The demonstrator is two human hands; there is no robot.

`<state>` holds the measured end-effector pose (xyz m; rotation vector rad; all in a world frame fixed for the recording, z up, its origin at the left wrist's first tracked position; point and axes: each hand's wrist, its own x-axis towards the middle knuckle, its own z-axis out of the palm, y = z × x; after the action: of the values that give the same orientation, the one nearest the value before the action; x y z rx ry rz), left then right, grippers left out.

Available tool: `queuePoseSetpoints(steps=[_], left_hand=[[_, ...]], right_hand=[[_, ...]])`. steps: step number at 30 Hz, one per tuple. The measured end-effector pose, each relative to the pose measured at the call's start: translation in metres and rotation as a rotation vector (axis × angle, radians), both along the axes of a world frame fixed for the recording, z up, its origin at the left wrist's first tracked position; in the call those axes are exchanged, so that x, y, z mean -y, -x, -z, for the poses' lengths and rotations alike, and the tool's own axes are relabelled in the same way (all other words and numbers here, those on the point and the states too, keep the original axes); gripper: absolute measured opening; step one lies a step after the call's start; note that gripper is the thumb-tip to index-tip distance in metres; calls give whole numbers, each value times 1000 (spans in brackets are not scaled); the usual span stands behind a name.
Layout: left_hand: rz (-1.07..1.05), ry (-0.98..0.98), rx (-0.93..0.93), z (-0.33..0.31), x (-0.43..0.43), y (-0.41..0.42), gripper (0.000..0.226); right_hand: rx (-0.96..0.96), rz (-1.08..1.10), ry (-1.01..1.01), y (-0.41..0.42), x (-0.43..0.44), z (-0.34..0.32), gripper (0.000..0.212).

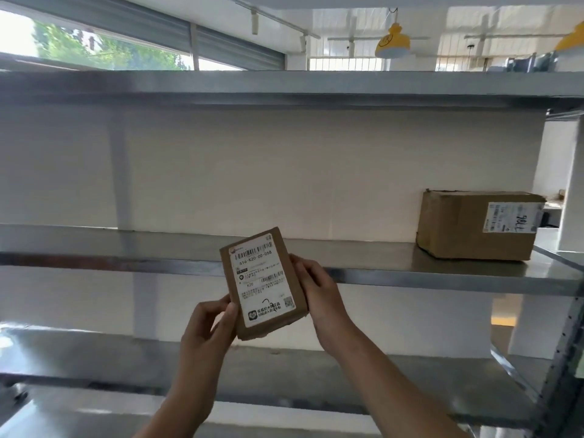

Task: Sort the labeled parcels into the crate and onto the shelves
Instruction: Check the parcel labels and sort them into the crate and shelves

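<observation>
Small parcel (264,283) between both hands' grip

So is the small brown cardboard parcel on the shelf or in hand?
In hand: small brown cardboard parcel held by both hands, off the shelf.

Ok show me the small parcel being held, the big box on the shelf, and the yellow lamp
small parcel (264,281), head view, middle of its white label
big box (455,227), head view, bare brown front face
yellow lamp (392,42), head view, middle of its shade
</observation>
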<state>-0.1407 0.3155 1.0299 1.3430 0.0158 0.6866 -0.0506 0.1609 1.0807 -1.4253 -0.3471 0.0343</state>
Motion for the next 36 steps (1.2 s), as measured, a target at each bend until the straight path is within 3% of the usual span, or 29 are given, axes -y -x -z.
queuePoseSetpoints(steps=[9, 17, 27, 36], left_hand=[[-129, 26, -59, -7, -25, 50, 30], [-335, 101, -101, 23, -69, 107, 28], [-621, 212, -154, 45, -211, 257, 9], [-821, 276, -314, 118, -328, 386, 9]], right_hand=[[84, -243, 81, 2, -36, 26, 33], [74, -428, 136, 36, -103, 56, 35], [-15, -783, 108, 166, -284, 92, 36], [-131, -1052, 319, 283, -428, 145, 34]])
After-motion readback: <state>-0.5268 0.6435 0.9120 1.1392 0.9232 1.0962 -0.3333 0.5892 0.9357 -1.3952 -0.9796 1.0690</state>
